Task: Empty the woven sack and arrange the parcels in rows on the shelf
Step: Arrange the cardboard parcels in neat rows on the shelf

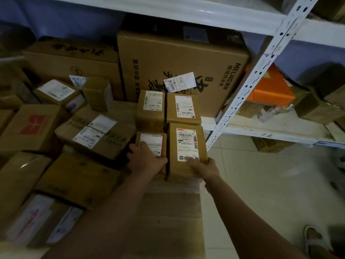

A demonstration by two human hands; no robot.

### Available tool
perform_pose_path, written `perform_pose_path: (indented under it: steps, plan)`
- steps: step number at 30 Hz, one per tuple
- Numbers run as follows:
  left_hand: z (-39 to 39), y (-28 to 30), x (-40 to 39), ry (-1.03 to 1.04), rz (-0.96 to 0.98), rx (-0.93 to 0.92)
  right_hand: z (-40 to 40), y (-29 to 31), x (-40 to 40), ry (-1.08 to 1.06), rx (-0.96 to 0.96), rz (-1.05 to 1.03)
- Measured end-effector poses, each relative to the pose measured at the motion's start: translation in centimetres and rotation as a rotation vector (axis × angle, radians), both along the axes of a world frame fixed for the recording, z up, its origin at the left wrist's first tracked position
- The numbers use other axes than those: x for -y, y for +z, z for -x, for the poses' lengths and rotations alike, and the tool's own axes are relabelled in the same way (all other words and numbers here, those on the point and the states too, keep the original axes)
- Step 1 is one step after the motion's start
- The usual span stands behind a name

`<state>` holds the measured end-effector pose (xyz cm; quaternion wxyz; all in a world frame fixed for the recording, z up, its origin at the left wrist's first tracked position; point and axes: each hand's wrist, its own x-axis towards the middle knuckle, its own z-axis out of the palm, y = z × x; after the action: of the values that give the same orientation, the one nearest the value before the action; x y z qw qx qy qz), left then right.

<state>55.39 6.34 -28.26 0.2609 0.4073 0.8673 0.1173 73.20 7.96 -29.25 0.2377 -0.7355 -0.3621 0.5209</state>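
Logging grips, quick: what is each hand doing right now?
Left hand: fingers laid over the smaller parcel, grip unclear.
Right hand: gripping the taller parcel's near end.

Single head-worn wide-angle view, looking forward and down along both forearms. Close range: hands [173,163] at frame centre, parcels [169,128] on shelf [261,130] just beyond. Edges bowed. No second view.

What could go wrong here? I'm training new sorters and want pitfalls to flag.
The tall parcel under the right hand sits at the shelf's right edge beside the white upright post; a push could tip it off. The left hand covers part of the small parcel and its label. The loose tag on the big carton could snag.
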Motion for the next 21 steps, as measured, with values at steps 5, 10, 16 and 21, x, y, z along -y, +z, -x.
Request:
perform_pose_path:
  steps: [5,10,16,21]
  plan:
    - [0.8,-0.2,-0.5,-0.158,0.068,0.035,0.0,-0.3,-1.8,0.151,0.147,0.004]
    - [2.3,0.0,-0.6,-0.325,0.149,-0.078,0.3,-0.3,-3.3,0.215,0.174,0.053]
    - [2.9,1.8,-1.1,-0.402,0.070,-0.070,2.0,2.6,-4.4,0.067,0.584,-0.370]
    - [9.7,3.9,-1.2,0.105,-0.119,-0.025,10.1,4.8,-5.9,0.372,0.372,-0.583]
